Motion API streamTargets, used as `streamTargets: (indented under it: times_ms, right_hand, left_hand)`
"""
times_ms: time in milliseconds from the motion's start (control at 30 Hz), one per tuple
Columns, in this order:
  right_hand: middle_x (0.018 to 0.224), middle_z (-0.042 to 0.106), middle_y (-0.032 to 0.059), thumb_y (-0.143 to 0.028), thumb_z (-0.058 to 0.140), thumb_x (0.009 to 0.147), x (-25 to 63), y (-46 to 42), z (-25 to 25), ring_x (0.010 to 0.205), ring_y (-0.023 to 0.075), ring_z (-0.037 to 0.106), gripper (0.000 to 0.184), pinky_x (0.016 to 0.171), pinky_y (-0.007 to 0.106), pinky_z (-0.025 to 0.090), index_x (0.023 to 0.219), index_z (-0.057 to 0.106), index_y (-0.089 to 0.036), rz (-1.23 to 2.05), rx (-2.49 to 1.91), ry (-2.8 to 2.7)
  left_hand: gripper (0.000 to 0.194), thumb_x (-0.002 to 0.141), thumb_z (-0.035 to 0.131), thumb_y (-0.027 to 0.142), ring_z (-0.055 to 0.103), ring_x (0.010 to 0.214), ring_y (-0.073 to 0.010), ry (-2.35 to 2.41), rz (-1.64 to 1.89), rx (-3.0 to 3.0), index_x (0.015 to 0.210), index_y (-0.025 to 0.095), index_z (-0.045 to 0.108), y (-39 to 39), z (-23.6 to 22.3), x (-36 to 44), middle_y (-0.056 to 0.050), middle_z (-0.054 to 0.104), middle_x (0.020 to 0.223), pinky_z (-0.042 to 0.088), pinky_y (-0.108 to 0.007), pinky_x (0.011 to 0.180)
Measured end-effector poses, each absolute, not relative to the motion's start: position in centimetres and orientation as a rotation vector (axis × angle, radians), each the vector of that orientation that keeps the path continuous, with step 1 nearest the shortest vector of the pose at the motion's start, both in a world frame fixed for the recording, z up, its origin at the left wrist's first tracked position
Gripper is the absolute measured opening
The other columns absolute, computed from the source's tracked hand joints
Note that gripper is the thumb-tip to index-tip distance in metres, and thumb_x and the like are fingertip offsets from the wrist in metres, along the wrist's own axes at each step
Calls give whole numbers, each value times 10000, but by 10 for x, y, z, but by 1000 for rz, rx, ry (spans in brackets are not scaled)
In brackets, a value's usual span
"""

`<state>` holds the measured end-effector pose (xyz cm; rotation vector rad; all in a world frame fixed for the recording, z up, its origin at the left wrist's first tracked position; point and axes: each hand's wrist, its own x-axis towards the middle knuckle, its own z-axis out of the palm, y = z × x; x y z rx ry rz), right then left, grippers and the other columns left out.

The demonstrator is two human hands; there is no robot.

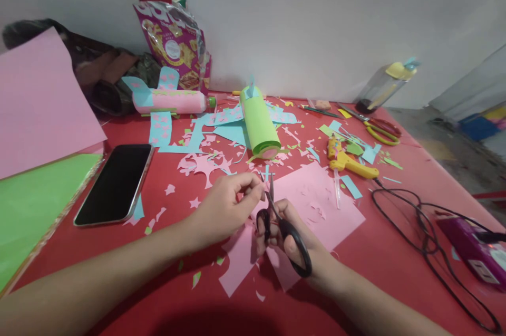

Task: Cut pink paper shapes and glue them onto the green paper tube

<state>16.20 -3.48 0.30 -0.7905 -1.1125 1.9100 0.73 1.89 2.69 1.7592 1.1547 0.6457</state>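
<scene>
My right hand (292,230) holds a pair of black-handled scissors (294,246), thumb and fingers through the loops, blades parted and pointing away from me. Between finger and thumb, my left hand (233,204) pinches a small piece of pink paper (266,186) at the blades. Under both hands lies a pink paper sheet (308,199) with cut pieces on it. Just beyond stands a green paper-covered tube (261,122) with light-blue wings bearing pink shapes. A pink paper-wrapped bottle (177,101) with blue fins lies at the back left.
A phone (114,185) and large pink and green sheets (43,104) are at left. A yellow glue gun (351,164), its cable, a purple power strip (474,251) and yellow-red scissors (381,130) lie right. Paper scraps cover the red table (158,283). A snack bag (174,46) stands behind.
</scene>
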Motion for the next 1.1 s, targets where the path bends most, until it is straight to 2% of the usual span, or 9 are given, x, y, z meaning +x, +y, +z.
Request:
streamTargets:
  times_ms: [367, 567, 800, 933, 1100]
  right_hand:
    - [727, 456, -24, -566, 538, 703, 161, -34, 4, 629, 132, 492, 409, 617, 307, 374, 833, 323, -243, 1910, -813, -1144]
    - [668, 468, -35, -533, 523, 737, 161, -35, 1, 602, 120, 471, 369, 611, 300, 371, 846, 333, -236, 1910, -773, -1147]
    - [803, 466, -14, -545, 568, 691, 162, -35, -4, 662, 118, 516, 395, 639, 293, 382, 844, 370, -240, 1955, -742, -1086]
    - [789, 477, -16, -567, 569, 671, 162, -36, -13, 610, 108, 510, 422, 605, 282, 378, 858, 377, -241, 1907, -727, -1071]
    - [810, 462, -15, -554, 567, 687, 163, -35, -13, 638, 101, 502, 406, 616, 276, 381, 853, 378, -235, 1928, -708, -1090]
  left_hand:
    - [251, 821, 361, 295, 524, 659, -129, 1185, 655, 1751, 665, 157, 501, 18, 27, 8, -5, 553, 654, 408, -233, 606]
    - [253, 814, 367, 300, 501, 633, -117, 1151, 664, 1748, 622, 162, 457, 18, 29, 7, 9, 515, 628, 394, -216, 581]
    - [239, 817, 396, 285, 462, 567, -83, 1075, 708, 1666, 621, 162, 455, 18, 31, 7, 32, 491, 599, 386, -181, 553]
    - [249, 818, 386, 302, 468, 569, -92, 1064, 701, 1645, 630, 160, 467, 18, 31, 8, 26, 489, 587, 387, -191, 553]
    - [254, 813, 382, 305, 454, 575, -101, 1116, 670, 1688, 620, 160, 462, 17, 31, 8, 25, 468, 581, 369, -200, 544]
